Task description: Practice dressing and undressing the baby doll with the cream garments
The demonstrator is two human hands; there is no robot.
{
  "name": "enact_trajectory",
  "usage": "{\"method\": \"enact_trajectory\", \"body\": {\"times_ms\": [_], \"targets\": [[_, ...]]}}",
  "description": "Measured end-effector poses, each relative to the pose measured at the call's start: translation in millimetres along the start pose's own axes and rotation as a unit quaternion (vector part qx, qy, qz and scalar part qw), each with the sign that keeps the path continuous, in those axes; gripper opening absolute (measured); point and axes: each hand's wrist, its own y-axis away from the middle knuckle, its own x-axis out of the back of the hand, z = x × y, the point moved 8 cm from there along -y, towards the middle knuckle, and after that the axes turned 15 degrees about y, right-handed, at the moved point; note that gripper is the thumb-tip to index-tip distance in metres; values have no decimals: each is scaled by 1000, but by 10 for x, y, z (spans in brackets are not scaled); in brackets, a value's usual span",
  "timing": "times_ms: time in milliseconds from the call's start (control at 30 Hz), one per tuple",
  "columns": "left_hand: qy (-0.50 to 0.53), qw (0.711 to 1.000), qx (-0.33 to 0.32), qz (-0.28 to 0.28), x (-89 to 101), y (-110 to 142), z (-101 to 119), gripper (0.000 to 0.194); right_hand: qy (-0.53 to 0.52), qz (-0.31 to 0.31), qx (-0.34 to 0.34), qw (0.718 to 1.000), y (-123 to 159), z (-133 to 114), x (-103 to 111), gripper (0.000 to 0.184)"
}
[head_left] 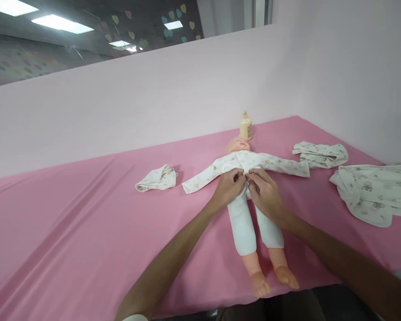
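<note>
A baby doll (238, 144) lies on its back on the pink-covered table, its feet toward me. It wears a white long-sleeved baby top (276, 164) with small prints, sleeves spread out to both sides, and white trousers (242, 227). My left hand (231, 186) pinches the front of the top at the doll's middle. Close against it, my right hand (265, 191) pinches the same spot from the other side. Fingers hide the bit of cloth or fastening between them.
A pump bottle (245, 127) stands behind the doll's head. To the left lies a small printed cloth piece (157, 178); to the right are a folded printed garment (321, 154) and a larger printed cloth (377, 191). White walls and a window (87, 40) border the pink table cover (70, 232).
</note>
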Motion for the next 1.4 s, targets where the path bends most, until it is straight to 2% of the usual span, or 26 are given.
{"method": "enact_trajectory", "body": {"times_ms": [533, 967, 1167, 1400], "targets": [[-73, 997, -11, 25, 4, -16, 13, 24, -15, -7, -2, 1000, 3, -7, 2, 31], [-100, 994, 1, 34, 11, -24, 9, 22, -13, -20, -21, 1000, -5, -12, -2, 24], [-92, 995, -2, 34, 15, -20, -8, 19, -5, -31, -33, 999, 13, 9, -28, 24], [-70, 997, -6, 27, 11, -10, -5, 20, -11, -13, -20, 1000, 9, 12, -28, 27]]}}
